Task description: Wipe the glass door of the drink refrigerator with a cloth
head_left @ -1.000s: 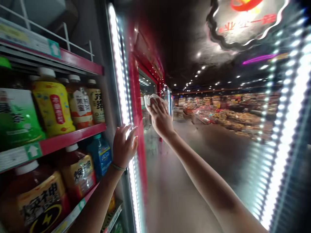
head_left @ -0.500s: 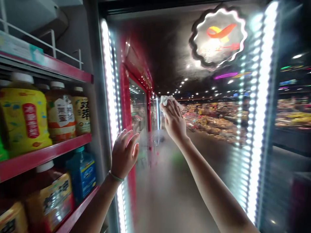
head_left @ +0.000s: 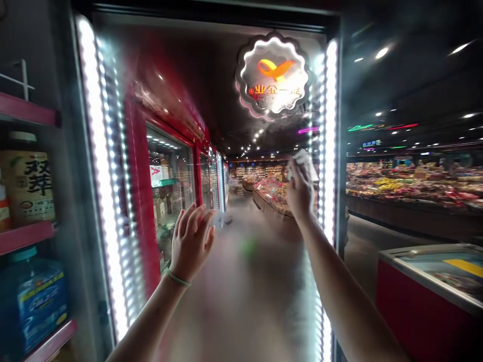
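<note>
Scalloped lit sign (head_left: 273,75) on the glass door (head_left: 245,296): orange logo, 业 and 一 legible plus an ® at the left end, other characters unclear, partly glare. Tan-label bottle (head_left: 28,183) on the shelf (head_left: 28,236) at left shows a big black 双, second character below it not certain. Script on the blue bottle (head_left: 39,306) and the far blue sign (head_left: 372,144) too blurred to read.

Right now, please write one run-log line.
left hand: open, raised; right hand: holds white cloth near right light strip; bottles: on shelves
</note>
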Motion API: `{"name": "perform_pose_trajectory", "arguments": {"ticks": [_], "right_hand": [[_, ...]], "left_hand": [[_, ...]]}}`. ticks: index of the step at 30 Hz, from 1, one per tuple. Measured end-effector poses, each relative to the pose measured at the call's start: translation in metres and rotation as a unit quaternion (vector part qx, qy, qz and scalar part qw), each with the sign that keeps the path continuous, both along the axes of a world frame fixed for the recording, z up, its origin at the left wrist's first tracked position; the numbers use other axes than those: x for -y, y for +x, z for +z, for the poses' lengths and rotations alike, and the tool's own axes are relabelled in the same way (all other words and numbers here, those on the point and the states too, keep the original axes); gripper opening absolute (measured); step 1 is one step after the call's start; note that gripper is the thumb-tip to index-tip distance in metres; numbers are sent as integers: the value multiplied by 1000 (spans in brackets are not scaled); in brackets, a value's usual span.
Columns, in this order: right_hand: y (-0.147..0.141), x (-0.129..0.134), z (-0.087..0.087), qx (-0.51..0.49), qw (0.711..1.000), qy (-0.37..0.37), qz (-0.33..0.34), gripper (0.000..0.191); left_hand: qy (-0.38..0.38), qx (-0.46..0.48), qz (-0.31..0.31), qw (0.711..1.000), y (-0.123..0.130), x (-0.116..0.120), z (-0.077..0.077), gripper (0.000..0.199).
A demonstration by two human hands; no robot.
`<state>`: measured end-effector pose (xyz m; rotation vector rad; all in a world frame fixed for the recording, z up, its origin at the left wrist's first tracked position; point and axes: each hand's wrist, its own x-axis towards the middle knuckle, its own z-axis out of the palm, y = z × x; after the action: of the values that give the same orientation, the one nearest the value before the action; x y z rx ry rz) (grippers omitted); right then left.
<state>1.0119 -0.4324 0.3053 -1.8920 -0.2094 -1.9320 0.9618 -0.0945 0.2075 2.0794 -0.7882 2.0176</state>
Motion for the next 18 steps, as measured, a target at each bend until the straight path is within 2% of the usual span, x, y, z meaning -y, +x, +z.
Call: {"name": "perform_pose_trajectory", "arguments": {"ticks": [3, 6, 8, 9, 10, 12, 16, 18], "right_hand": [[1, -73, 20, -3, 991, -131, 36, 67], [1, -136, 27, -21, 962, -264, 71, 69], [2, -151, 29, -39, 938, -335, 82, 67], [2, -148, 30, -44, 931, -352, 83, 67], [3, -138, 33, -46, 931, -353, 82, 68], [5, -99, 38, -36, 946, -315, 75, 69], [11, 12, 36, -6, 987, -151, 49, 66], [14, 52, 30, -8, 997, -73, 35, 64]], "left_hand": [[-14, 2, 15, 1000, -2, -1, 0, 55], [-27, 5, 35, 999, -4, -2, 0, 56], [-33, 5, 43, 999, -4, -1, 0, 56], [-35, 6, 47, 998, -5, 0, 0, 56], [-35, 7, 51, 998, -5, 2, 1, 55], [-30, 12, 61, 998, -4, 7, 1, 53], [-16, 12, 72, 997, -1, 24, 1, 51], [-9, 10, 70, 997, 2, 34, 2, 50]]}}
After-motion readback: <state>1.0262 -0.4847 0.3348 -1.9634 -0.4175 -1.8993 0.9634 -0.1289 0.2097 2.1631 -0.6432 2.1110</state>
